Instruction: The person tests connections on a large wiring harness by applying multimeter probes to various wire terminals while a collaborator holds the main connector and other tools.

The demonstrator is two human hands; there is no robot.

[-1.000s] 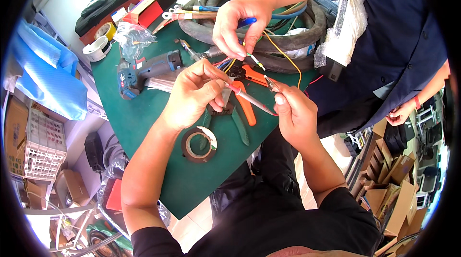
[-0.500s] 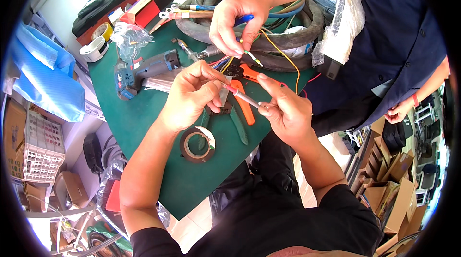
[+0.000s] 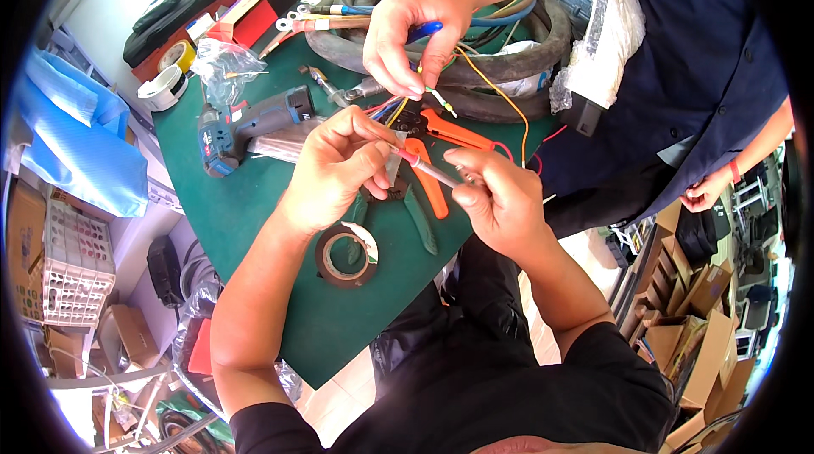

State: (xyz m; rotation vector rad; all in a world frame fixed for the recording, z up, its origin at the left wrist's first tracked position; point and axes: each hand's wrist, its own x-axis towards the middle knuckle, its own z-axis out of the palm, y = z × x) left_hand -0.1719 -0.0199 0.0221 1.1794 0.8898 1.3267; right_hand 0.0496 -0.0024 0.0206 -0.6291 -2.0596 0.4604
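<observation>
My left hand point(image 3: 335, 167) pinches the red end of a slim rod-like piece point(image 3: 436, 172), red at one end and grey along the rest. The fingers of my right hand point(image 3: 502, 206) close around its grey end. It slants between my hands above the table. Just beneath lie a crimping tool with orange handles point(image 3: 432, 189) and a pair of pliers with green handles point(image 3: 419, 222). A brown tape roll point(image 3: 323, 264) rests below my left wrist. Another person's hand point(image 3: 405, 34) holds a blue-ended tool point(image 3: 424, 31) and a thin green-and-white wire point(image 3: 440, 100) close above my hands.
On the green tabletop point(image 3: 254, 225) sits a blue-and-black cordless drill point(image 3: 254, 119). Thick black cable point(image 3: 500, 72) is coiled at the back, near a wrapped package point(image 3: 604, 43). A blue cloth point(image 3: 85, 136) hangs left. Cardboard boxes point(image 3: 712, 352) stand at the lower right.
My right fingers have shifted on the rod's grey end, the index finger now curled in closer. The other person's hand has drifted slightly left. My left hand keeps its pinch.
</observation>
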